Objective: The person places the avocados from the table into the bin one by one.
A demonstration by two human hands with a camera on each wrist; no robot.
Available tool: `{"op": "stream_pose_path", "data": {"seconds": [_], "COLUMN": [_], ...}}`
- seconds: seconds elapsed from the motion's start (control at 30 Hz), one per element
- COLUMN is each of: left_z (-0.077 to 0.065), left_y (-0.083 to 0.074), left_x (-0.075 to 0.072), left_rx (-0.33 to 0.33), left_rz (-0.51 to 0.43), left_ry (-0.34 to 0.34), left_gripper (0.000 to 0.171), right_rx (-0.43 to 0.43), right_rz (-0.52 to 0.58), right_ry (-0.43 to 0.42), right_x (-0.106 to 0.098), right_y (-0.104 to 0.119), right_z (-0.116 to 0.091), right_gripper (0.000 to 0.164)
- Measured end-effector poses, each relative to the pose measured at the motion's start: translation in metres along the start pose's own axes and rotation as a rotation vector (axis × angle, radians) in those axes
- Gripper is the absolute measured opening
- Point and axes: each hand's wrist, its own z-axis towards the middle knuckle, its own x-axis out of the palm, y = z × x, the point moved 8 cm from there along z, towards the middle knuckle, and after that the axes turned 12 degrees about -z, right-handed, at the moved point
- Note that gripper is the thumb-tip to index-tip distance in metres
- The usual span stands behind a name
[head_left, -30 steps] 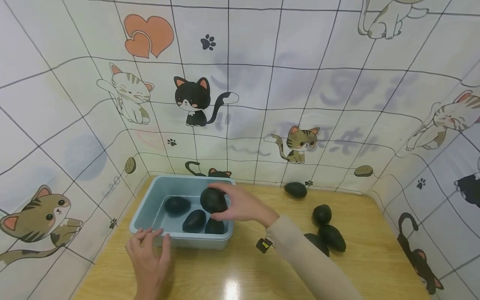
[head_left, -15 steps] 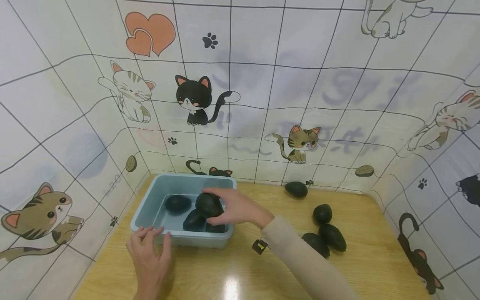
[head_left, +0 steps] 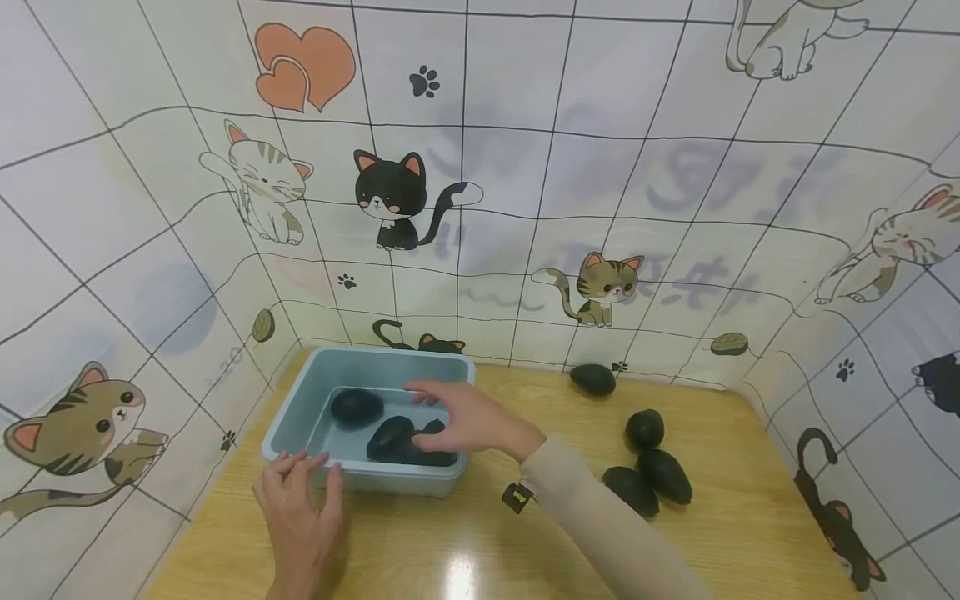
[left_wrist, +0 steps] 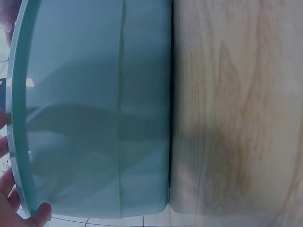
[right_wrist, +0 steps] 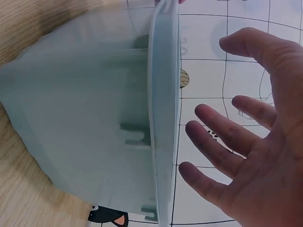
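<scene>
A light blue plastic bin (head_left: 367, 471) stands at the left of the wooden table, with several dark avocados inside. One avocado (head_left: 357, 407) lies apart toward the left wall; another avocado (head_left: 390, 438) is in the cluster at the front right, partly hidden by the right hand. My right hand (head_left: 472, 418) hovers over the bin's right side, fingers and thumb spread with nothing between them. The right wrist view shows that same hand (right_wrist: 265, 127) beyond the rim. My left hand (head_left: 300, 504) holds the front rim, fingers over it and the thumb (left_wrist: 41, 213) against the outer wall.
Right of the bin, three avocados (head_left: 663, 475) lie close together. Another avocado (head_left: 592, 380) sits near the back edge. A small black square piece (head_left: 517, 497) with a yellow mark shows by the right sleeve. Cat-patterned walls (head_left: 502, 192) enclose the table's back and sides.
My right hand has carried an avocado slightly left and down into the bin, then let it go and spread its fingers. The left hand has stayed on the rim.
</scene>
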Motion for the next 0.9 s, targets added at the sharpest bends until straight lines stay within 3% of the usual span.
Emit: {"op": "stream_pose_path", "data": {"seconds": [0.2, 0.5, 0.9], "left_z": [0.000, 0.001, 0.001], "left_y": [0.001, -0.003, 0.000], "left_x": [0.000, -0.002, 0.001], "left_rx": [-0.016, 0.015, -0.041], "left_rz": [-0.015, -0.031, -0.005], "left_ry": [0.006, -0.016, 0.021], "left_gripper": [0.022, 0.021, 0.022], "right_rx": [0.020, 0.055, 0.087], "right_rz": [-0.028, -0.022, 0.036], "right_ry": [-0.012, -0.044, -0.084], "right_x": [-0.001, -0.007, -0.012], "right_y": [-0.007, -0.026, -0.046], "right_z": [-0.002, -0.012, -0.028], "right_gripper": [0.075, 0.073, 0.071]}}
